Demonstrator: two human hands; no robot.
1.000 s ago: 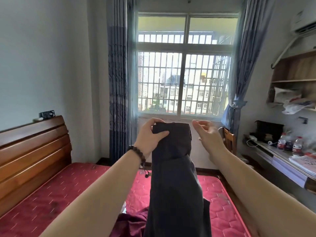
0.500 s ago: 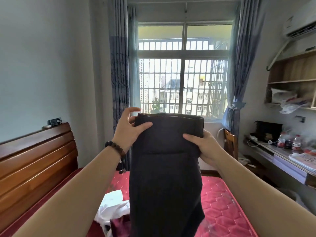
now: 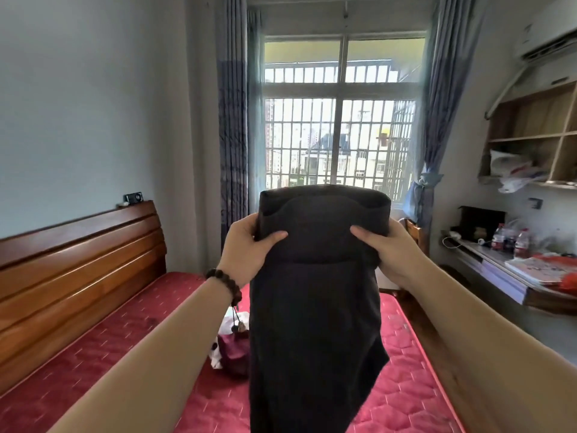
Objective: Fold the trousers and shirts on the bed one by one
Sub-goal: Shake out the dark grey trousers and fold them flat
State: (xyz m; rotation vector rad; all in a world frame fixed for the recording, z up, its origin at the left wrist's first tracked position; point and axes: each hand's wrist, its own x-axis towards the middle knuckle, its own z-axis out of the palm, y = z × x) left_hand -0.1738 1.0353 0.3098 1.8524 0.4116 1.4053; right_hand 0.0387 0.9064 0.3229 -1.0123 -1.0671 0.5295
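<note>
The dark trousers (image 3: pixel 315 295) now hang spread to their full waist width, where a second ago they were a narrow doubled strip pinched only by the left hand (image 3: pixel 246 248); the right hand (image 3: pixel 382 248), which was loose and apart from the cloth then, has since come in and taken the other side; both hands now grip the waistband edges, thumbs pressed on the front, fingers hidden behind the fabric; the garment is held up in the air over the red bed (image 3: pixel 93 364), its legs dropping out of the bottom of the view; a small heap of other clothes (image 3: pixel 232 345) lies on the mattress behind it; this looks like the opening-out before the first fold, so the trousers are barely begun and the heap is untouched.
</note>
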